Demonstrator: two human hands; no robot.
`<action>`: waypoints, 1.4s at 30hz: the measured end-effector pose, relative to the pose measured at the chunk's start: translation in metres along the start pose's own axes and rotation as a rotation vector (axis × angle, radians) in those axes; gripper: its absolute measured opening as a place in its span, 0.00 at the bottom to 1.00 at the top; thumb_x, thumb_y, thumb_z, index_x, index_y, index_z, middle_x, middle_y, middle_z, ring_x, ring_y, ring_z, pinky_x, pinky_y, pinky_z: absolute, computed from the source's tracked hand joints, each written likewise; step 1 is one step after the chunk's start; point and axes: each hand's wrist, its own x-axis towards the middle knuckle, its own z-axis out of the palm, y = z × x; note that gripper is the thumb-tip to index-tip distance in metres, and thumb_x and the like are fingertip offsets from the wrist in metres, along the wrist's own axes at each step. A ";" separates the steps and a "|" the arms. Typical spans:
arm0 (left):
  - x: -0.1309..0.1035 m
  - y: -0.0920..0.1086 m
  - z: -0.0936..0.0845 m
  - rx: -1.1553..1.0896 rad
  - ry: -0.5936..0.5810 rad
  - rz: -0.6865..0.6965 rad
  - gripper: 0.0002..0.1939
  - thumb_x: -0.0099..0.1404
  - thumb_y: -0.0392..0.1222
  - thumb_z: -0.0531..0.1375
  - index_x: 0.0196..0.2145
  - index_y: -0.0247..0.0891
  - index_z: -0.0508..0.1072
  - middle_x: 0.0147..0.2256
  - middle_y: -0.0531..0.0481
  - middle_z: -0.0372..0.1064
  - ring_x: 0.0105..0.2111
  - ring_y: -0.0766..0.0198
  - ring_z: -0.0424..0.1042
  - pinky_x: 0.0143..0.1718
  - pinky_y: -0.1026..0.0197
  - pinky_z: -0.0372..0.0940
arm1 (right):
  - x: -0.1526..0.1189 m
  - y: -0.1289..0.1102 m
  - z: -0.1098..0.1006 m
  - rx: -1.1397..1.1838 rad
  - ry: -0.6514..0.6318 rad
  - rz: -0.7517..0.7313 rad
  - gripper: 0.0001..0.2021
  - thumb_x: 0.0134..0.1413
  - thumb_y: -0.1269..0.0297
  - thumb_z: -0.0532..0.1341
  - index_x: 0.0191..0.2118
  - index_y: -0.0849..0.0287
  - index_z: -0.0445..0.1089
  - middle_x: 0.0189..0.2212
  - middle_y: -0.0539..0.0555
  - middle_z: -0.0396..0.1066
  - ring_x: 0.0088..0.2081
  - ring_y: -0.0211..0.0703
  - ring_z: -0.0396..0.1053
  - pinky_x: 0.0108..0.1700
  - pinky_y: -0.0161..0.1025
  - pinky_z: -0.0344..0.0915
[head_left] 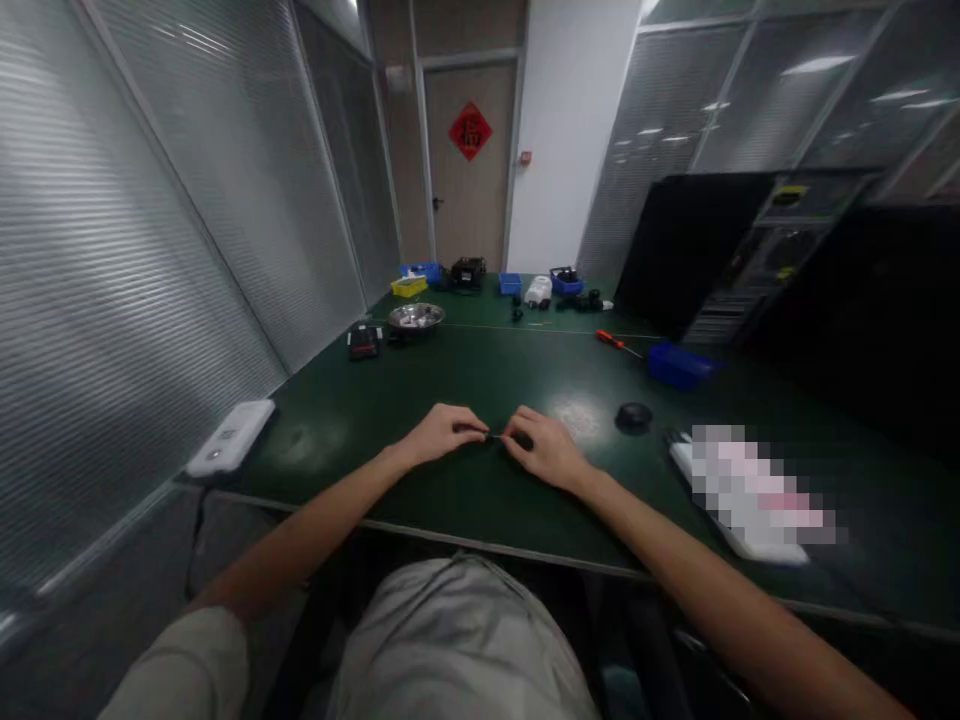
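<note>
My left hand (442,432) is closed in a pinch just above the green table, with a small dark piece (488,434) at its fingertips. Facing it, my right hand (546,447) pinches a thin metal shaft (496,436) that points toward the left fingertips. A black part (523,440) shows inside the right hand and looks like the shaft's handle; fingers cover much of it. The dark piece and the shaft meet or nearly meet; they are too small to tell. A round black object (634,417) lies to the right of my right hand.
Red screwdriver (609,339) and blue bin (679,365) lie at right, near a computer case (772,240). A metal bowl (417,317) and black device (364,341) are at back left. White boxes (231,437) flank both sides. Bins line the far edge.
</note>
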 end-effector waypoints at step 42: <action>0.004 0.003 0.003 -0.022 0.094 -0.053 0.12 0.70 0.47 0.62 0.42 0.40 0.83 0.41 0.46 0.76 0.39 0.61 0.75 0.43 0.60 0.68 | 0.006 -0.006 0.003 -0.045 -0.064 -0.046 0.05 0.69 0.61 0.57 0.43 0.55 0.67 0.42 0.52 0.67 0.35 0.38 0.68 0.35 0.35 0.59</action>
